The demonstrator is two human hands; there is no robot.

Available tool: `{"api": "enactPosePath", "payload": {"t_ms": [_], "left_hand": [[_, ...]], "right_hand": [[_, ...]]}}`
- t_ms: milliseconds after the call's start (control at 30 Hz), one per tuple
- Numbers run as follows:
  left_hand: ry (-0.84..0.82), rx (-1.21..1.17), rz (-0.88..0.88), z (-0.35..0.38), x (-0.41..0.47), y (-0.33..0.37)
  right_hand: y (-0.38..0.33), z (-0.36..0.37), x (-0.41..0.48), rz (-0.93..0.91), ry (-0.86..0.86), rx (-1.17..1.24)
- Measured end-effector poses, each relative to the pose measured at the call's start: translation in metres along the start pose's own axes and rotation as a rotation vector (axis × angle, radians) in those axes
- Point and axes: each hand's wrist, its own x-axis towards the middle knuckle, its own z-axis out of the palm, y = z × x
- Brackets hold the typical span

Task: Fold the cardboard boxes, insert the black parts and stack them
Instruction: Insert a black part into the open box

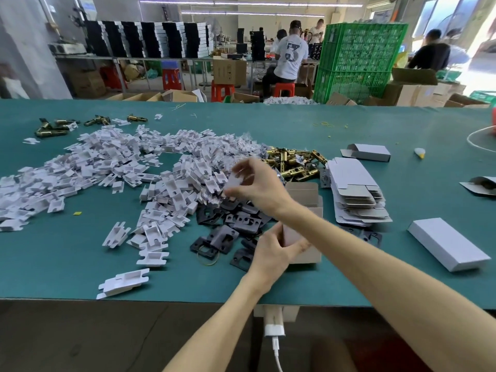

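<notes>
cardboard box [312, 257] near teal table [80, 264] edge

A workshop hall is seen beyond the teal-covered surface [375, 124]. Tube lights [241, 4] are mounted along the ceiling, and daylight is admitted through windows [440, 14] at the right. Green plastic crates [359, 57] are stacked high. Red stools [222, 92] and brown cartons [229, 72] are set about the floor, and a grey wall [26, 49] is seen at the left.

one left hand [271, 253]; one right hand [256, 185]; one stack of flat boxes [357, 191]
</notes>
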Motion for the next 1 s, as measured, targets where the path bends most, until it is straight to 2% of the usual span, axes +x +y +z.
{"api": "enactPosePath", "payload": {"t_ms": [200, 467, 667, 867, 1000], "left_hand": [[0.007, 0.030, 0.034, 0.001, 0.003, -0.007], [0.016, 0.047, 0.058, 0.001, 0.002, -0.006], [-0.006, 0.035, 0.064, 0.000, 0.002, -0.005], [-0.007, 0.041, 0.071, 0.000, 0.002, -0.006], [-0.003, 0.039, 0.071, 0.000, 0.002, -0.007]], "right_hand": [[0.001, -0.088, -0.026, -0.166, 0.086, -0.323], [0.041, -0.123, -0.058, -0.120, 0.053, -0.606], [0.043, -0.126, -0.054, 0.041, 0.033, -0.386], [0.042, -0.131, -0.055, 0.115, 0.029, -0.270], [0.050, -0.127, -0.051, 0.128, 0.123, -0.048]]}}
